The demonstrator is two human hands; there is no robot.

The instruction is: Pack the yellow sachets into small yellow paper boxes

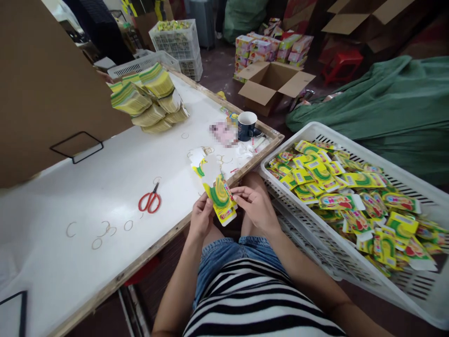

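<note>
A small yellow and green printed carton (pixel 220 199) is held over the table's front edge, above my lap. My left hand (pixel 202 215) pinches its left side between thumb and fingers. On the carton's right edge are the closed fingertips of my right hand (pixel 257 206); whether they also hold something small there, I cannot make out. Just beyond the carton, more flat yellow and white cartons (pixel 198 161) lie on the white table (pixel 119 196). Red-handled scissors (pixel 150 200) lie left of my left hand, among loose rubber bands (pixel 128 225).
A white plastic basket (pixel 315 128) full of filled-looking yellow packs stands at my right. Bundled flat cartons (pixel 150 98) are stacked at the table's far side. A dark mug (pixel 247 126) stands near the right corner. Beyond are an open cardboard box (pixel 261 89) and a green sack (pixel 382 112).
</note>
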